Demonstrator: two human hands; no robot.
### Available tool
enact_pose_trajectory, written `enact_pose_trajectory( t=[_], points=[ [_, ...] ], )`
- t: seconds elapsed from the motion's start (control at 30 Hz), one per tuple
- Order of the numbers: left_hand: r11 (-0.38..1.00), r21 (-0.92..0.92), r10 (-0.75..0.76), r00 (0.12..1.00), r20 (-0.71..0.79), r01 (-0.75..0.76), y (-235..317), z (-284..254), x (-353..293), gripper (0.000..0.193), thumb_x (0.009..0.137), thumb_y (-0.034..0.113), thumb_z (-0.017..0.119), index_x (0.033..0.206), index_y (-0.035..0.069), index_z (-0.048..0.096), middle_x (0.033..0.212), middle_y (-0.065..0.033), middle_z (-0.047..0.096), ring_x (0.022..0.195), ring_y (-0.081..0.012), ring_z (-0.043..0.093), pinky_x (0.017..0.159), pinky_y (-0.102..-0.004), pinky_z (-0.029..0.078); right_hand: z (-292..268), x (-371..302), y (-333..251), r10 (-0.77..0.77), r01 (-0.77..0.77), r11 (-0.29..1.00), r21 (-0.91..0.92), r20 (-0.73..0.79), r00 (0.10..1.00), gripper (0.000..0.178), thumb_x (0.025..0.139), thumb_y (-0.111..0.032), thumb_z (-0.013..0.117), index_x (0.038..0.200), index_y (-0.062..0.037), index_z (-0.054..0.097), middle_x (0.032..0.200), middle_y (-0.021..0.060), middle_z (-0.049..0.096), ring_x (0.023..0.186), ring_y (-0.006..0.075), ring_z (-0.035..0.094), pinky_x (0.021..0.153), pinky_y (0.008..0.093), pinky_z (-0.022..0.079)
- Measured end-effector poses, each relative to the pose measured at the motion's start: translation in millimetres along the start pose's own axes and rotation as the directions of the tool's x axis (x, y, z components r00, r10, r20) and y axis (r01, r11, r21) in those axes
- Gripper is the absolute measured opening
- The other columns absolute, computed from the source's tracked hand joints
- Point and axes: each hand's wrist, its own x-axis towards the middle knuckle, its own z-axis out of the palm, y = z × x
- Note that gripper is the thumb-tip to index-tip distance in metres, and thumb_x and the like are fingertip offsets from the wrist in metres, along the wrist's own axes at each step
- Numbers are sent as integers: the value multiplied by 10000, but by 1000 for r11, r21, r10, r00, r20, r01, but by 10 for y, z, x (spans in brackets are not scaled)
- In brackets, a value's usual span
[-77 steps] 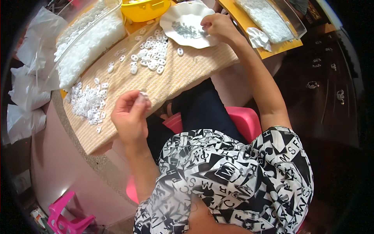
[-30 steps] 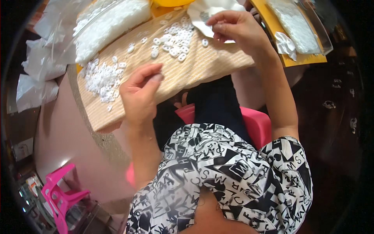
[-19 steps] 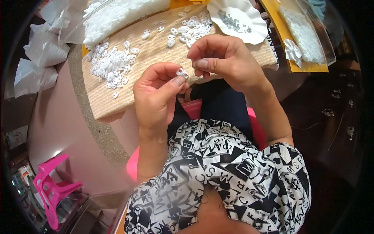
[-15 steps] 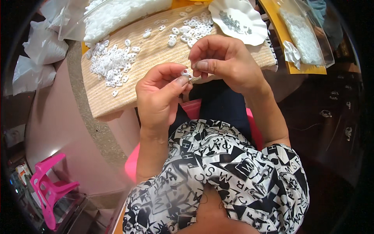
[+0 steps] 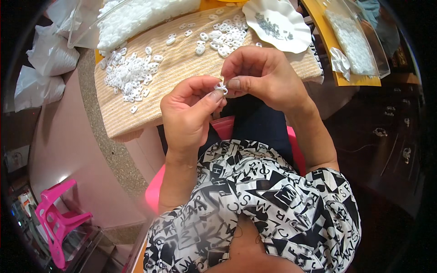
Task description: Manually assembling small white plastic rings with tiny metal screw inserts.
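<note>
Between the thumb and forefinger of my left hand point(image 5: 185, 113) is a small white plastic piece point(image 5: 221, 87). My right hand point(image 5: 269, 79) meets it from the right, its thumb and fingertips pinched together at the piece's edge. Whatever those fingertips grip is too small to make out. Both hands are just off the near edge of a cloth-covered board point(image 5: 182, 54). On the cloth lie a left heap of small white two-holed pieces point(image 5: 129, 75) and a right heap of similar pieces point(image 5: 225, 36). A white wavy-rimmed dish point(image 5: 296, 43) holds tiny dark bits point(image 5: 272, 27).
Behind the heaps lies a clear bag of white pieces point(image 5: 141, 20). Another clear bag point(image 5: 353, 43) rests on yellow material at the right, beside a crumpled white paper point(image 5: 340, 63). White plastic bags point(image 5: 43, 86) and a pink stool point(image 5: 57, 218) are on the left.
My right hand has moved slightly down and left, so its fingertips now meet the white piece in my left hand. The left hand has shifted a little to the right.
</note>
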Motion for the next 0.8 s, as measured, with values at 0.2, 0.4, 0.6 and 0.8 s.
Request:
enact_pose_trajectory(
  t=[0.2,0.4,0.6,0.8],
  points=[
    [986,158,62,997,-35,-56,-5,31,-44,132,749,-65,586,880,-61,594,789,-98,610,650,-108,574,586,-200,473,16,-43,-6,-60,53,983,-175,-37,998,100,705,64,601,782,18,559,668,13,561,624,58,523,572,199,443],
    [921,330,216,976,11,-207,-38,54,-73,108,753,-81,575,853,-50,600,795,-78,602,663,-90,562,591,-190,461,45,-57,11,-148,122,939,-321,-56,987,104,679,72,606,749,11,557,635,20,555,611,63,524,553,213,440],
    [900,330,299,954,6,-284,-140,74,-87,97,750,-95,574,838,-57,588,791,-73,589,652,-86,547,584,-188,451,69,-69,33,-118,100,924,-369,-26,993,124,713,118,552,781,15,555,697,9,539,649,59,517,577,188,434],
    [870,385,329,944,11,-307,-240,13,-61,135,731,-102,579,859,-60,588,840,-122,591,652,-127,567,565,-218,473,60,-42,171,-128,97,938,-332,-73,989,106,690,96,574,751,13,548,653,34,554,598,75,522,534,214,438]
  ],
)
